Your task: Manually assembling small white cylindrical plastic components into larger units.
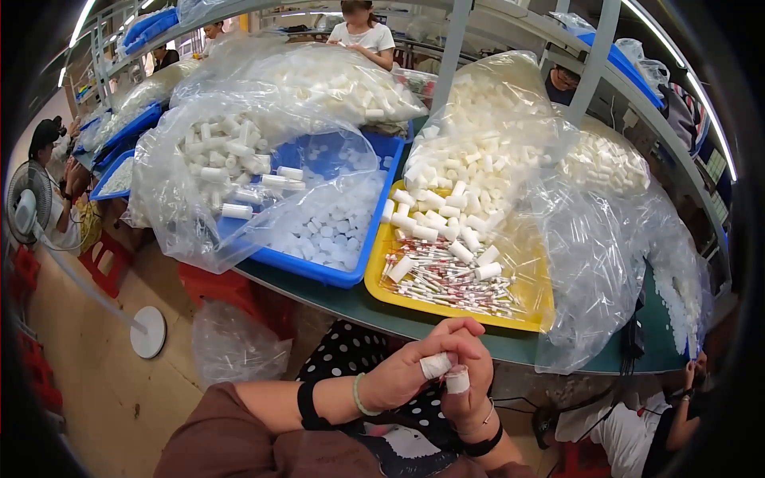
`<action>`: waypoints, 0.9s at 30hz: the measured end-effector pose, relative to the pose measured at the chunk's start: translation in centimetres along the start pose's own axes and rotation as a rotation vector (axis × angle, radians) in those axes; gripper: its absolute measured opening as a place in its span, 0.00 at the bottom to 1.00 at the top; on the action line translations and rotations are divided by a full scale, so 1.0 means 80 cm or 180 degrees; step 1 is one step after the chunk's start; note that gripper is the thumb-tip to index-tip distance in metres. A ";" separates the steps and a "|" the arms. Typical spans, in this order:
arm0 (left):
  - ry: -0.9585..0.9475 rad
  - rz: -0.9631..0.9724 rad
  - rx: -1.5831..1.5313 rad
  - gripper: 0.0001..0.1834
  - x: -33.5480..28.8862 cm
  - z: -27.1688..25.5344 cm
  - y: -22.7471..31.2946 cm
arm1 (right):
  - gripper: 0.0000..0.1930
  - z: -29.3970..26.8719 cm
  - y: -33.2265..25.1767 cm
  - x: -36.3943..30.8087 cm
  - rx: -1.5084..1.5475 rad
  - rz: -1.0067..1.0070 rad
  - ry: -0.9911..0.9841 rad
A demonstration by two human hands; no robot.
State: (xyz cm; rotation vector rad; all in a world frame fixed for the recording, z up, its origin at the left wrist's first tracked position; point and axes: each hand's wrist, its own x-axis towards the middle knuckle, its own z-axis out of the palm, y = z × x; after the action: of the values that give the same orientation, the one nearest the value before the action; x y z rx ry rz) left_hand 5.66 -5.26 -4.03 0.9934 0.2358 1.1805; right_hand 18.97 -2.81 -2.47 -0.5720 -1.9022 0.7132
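Observation:
My left hand (pixel 404 370) and my right hand (pixel 476 369) meet above my lap, in front of the table edge. Fingers on both are curled and pressed together. White tape wraps (pixel 436 366) cover the thumbs. Whatever lies between the fingers, if anything, is hidden. Just beyond the hands is a yellow tray (pixel 422 307) with thin red-and-white sticks (pixel 458 288) and loose white cylinders (pixel 425 233). To its left stands a blue tray (pixel 351 279) with small white caps (pixel 323 239). A clear bag of white cylinders (pixel 227 147) lies partly over the blue tray.
Large clear bags of white pieces (pixel 498 103) rise behind the trays, and crumpled plastic (pixel 586 263) lies at the right. Grey shelf posts (pixel 453 56) stand behind. A fan (pixel 30 209) is at the left, red stools (pixel 106 263) are on the floor, and co-workers (pixel 362 36) sit around.

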 end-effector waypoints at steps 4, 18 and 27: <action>0.0000 0.0138 0.0128 0.12 -0.002 0.002 0.003 | 0.12 0.007 -0.001 0.000 0.0049 -0.0093 0.0145; 0.0597 -0.0185 0.0012 0.21 0.003 0.003 0.005 | 0.14 0.012 0.008 -0.006 0.0557 0.0884 0.0167; -0.0114 0.0644 0.2765 0.19 0.001 -0.011 0.047 | 0.11 0.008 0.012 -0.007 0.1248 0.1074 -0.0212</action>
State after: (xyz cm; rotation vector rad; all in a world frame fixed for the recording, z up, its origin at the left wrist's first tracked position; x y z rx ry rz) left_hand 2.67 -4.59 -1.68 1.8244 0.6651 1.2560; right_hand 18.67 -2.66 -3.69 -0.6274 -1.6775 1.3024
